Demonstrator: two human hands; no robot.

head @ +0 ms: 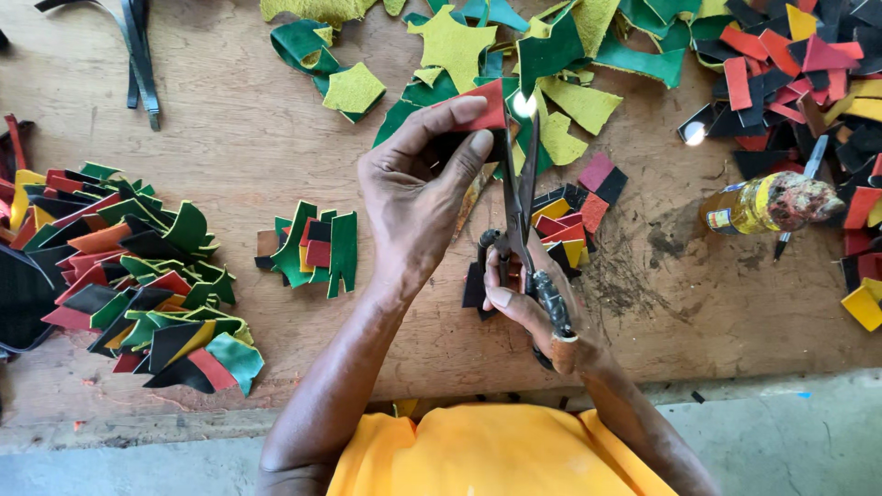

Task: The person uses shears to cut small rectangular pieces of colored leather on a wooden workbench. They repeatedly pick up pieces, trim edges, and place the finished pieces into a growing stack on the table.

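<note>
My left hand (418, 193) pinches a small red leather piece (487, 106) between thumb and fingers, held above the wooden table (230, 138). My right hand (528, 308) grips the handles of dark metal scissors (521, 197), whose blades point up toward the red piece and meet its right edge. Below the hands lies a small pile of cut red, black and yellow squares (574, 216).
A heap of cut green, red, black and orange shapes (138, 276) lies at the left, a small green stack (312, 248) mid-table. Green and yellow scraps (514, 55) spread at the top, red and black pieces (799, 73) at the right, beside a yellow bottle (758, 204).
</note>
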